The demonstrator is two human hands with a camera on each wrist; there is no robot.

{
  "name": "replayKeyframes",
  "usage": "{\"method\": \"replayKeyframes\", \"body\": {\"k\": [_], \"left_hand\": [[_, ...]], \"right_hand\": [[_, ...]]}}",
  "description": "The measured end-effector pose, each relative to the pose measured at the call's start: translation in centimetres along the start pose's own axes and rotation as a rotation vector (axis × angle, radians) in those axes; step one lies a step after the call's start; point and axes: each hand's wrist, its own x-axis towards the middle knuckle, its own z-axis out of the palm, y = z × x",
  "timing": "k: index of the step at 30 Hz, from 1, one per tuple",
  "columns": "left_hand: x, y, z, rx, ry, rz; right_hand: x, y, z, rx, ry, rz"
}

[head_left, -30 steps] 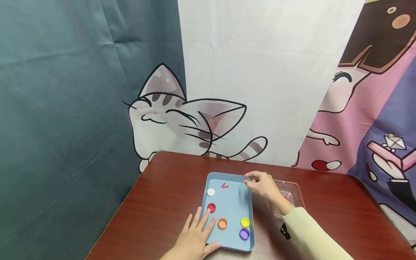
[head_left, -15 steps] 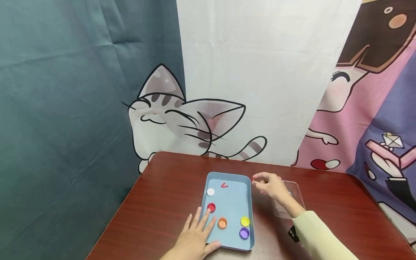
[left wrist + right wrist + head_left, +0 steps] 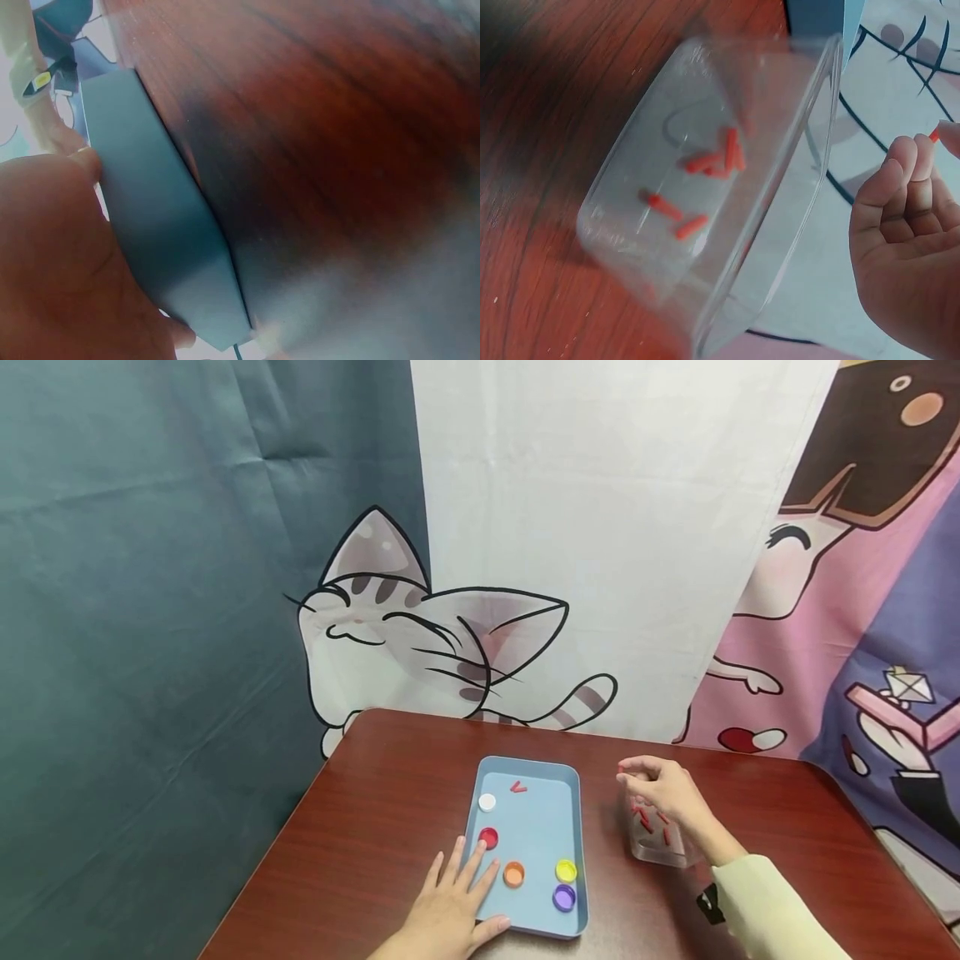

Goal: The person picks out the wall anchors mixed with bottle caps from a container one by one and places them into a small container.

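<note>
My right hand (image 3: 663,789) pinches a small red stick (image 3: 620,769) between thumb and fingertips, above the far left part of a clear plastic box (image 3: 660,859). The stick's end (image 3: 934,136) also shows between the fingers in the right wrist view. Inside the box lie several similar red sticks (image 3: 691,226). My left hand (image 3: 448,897) rests with spread fingers over the near left side of a light blue tray (image 3: 536,818). Two red sticks (image 3: 518,787) lie near the tray's far end, touching in a V shape.
In the tray stand round caps: a white one (image 3: 487,802), a red one (image 3: 488,837) by the left fingertips, an orange one (image 3: 513,874), a yellow one (image 3: 566,871) and a purple one (image 3: 564,897). A printed curtain (image 3: 637,527) hangs behind the brown table (image 3: 360,827).
My right hand has moved right with the red stick, from over the tray's far right corner to above the clear box. My left hand has stayed in place.
</note>
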Motion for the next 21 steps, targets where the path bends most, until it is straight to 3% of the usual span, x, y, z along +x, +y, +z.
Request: {"method": "replayKeyframes", "body": {"k": [6, 21], "left_hand": [[0.3, 0.0, 0.0, 0.002, 0.000, 0.003], [0.2, 0.0, 0.3, 0.030, -0.001, -0.004]], "right_hand": [[-0.3, 1.3, -1.1, 0.029, -0.012, -0.001], [-0.7, 4.7, -3.0, -0.017, 0.012, -0.032]]}}
